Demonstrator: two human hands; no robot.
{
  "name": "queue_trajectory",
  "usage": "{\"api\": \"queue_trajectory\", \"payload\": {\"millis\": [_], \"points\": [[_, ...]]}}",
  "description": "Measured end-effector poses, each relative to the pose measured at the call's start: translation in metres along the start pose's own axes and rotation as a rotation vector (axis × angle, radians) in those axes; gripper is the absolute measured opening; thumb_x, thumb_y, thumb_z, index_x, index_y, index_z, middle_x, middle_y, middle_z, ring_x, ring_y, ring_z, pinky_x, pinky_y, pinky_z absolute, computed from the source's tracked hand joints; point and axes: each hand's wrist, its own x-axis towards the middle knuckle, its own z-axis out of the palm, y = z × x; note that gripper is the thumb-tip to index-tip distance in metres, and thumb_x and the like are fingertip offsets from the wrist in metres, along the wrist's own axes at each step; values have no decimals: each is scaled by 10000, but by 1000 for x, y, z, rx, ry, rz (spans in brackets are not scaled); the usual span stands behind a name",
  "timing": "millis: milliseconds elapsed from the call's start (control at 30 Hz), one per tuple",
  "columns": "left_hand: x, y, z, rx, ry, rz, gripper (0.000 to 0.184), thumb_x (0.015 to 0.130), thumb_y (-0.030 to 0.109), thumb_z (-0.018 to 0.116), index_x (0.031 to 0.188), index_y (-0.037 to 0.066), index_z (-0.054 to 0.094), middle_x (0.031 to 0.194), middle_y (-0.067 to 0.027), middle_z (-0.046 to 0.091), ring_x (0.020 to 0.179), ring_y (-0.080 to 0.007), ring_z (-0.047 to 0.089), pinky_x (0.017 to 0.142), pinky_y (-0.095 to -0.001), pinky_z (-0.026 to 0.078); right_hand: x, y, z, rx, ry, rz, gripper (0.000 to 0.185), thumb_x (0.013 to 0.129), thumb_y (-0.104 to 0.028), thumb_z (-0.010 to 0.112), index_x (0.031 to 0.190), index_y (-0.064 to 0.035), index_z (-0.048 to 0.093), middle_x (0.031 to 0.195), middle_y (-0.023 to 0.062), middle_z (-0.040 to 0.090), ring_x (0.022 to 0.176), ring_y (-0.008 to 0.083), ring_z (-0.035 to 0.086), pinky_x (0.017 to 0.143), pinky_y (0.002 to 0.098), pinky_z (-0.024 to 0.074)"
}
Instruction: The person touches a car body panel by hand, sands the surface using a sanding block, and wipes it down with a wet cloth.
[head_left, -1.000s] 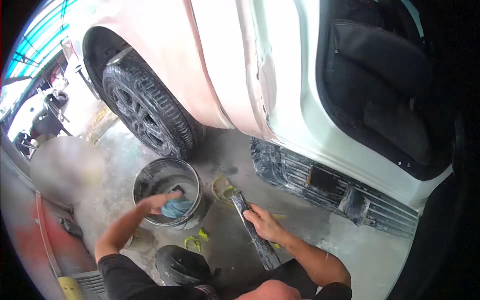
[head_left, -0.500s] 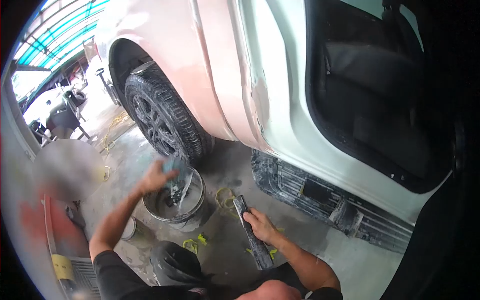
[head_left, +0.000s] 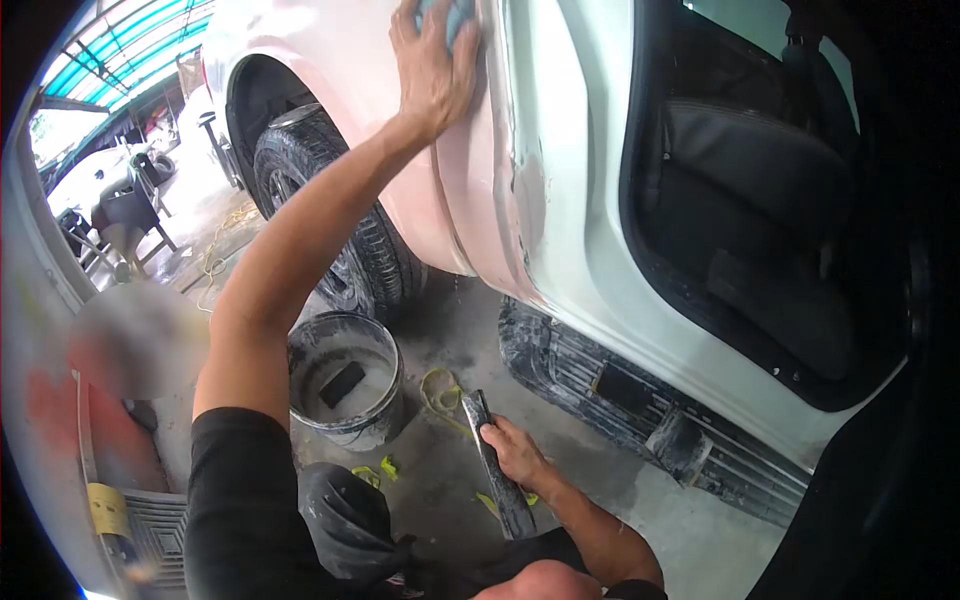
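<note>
- My right hand [head_left: 517,452] has its fingers clamped around the long block [head_left: 512,505], nearer its far end; the rest runs back toward me.
- That block looks stiff, probably light, perhaps slippery if wet; I'd hold it by its long edges.
- Farther off, my left hand [head_left: 433,85] has its fingers curled over the blue cloth [head_left: 447,17], against the pinkish panel [head_left: 400,190]; it seems soft, best gathered under the palm.

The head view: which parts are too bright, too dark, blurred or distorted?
In the head view, glare washes out the area under the roof at upper left; in the same view, the seat looks very dark, a round patch at left is blurred, and the image border curves; the right hand looks fairly clear.
</note>
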Motion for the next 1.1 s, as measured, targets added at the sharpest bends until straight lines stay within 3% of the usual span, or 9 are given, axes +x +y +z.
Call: {"api": "queue_trajectory", "payload": {"millis": [67,100,233,300,400,600,800,900,1100], "points": [[-47,-15,-4,-22,43,227,540,1028,345,728,1515,144,612,1583,-291,427,1459,-492,416,1177,-586,423,-7,-4,2,-9,-15,-23,492,1095,-432,566,1231,31,660,1046,131,690,998,242,630,926,423,508],[-73,-19,-10,-25,-84,271,574,1012,224,723,1564,189,568,1648,-281,321,1491,-518,344,1198,-631,386,-8,-4,3,-17,-21,-35,491,1098,-427,566,1238,33,661,1056,131,693,1006,245,630,934,427,508],[-164,-19,-27,-128,-216,567,599,771,45,816,1346,195,743,1499,-225,512,1447,-478,448,1209,-604,401,-6,5,8,46,-49,-72,466,1113,-392,550,1275,31,659,1109,157,707,1057,251,643,951,433,508],[-197,-25,-33,-210,-246,519,554,756,-10,781,1289,125,711,1470,-209,521,1454,-484,444,1211,-591,411,-9,2,8,4,-64,-46,452,1119,-376,545,1289,26,660,1138,156,708,1073,243,645,957,424,506],[-225,-28,-47,-205,-326,481,540,738,-47,758,1258,69,671,1458,-212,524,1414,-495,471,1200,-592,422,-15,-6,7,-14,-22,-40,478,1130,-354,552,1442,1,620,1004,-9,633,914,88,562,811,284,474],[-304,-70,-121,-157,-883,199,518,788,-19,746,1295,64,676,1416,-208,546,1284,-449,550,1109,-528,495,-31,-1,-7,172,8,127,438,1140,-346,546,1443,-39,624,1015,42,694,835,123,650,760,302,536],[-377,-126,-199,65,-967,-274,444,872,158,758,1311,138,698,1257,-208,602,1217,-437,615,1022,-514,550,-53,-21,-24,338,84,256,438,1129,-307,600,1479,-44,608,1037,51,714,842,136,683,770,319,571],[-421,-155,-216,64,-943,-413,340,902,228,778,1215,98,752,1215,-214,622,1180,-436,644,1015,-520,558,-55,-20,-28,132,240,143,550,1088,-305,679,1548,-23,573,1239,91,706,1151,184,657,1057,360,504],[-472,-209,-229,216,-821,-404,351,858,176,859,1174,54,767,1200,-195,630,1177,-404,630,1019,-492,531,-64,-57,-36,-836,478,-271,651,1027,-198,764,1618,-58,528,1431,173,605,1322,295,601,1161,404,447]]}}
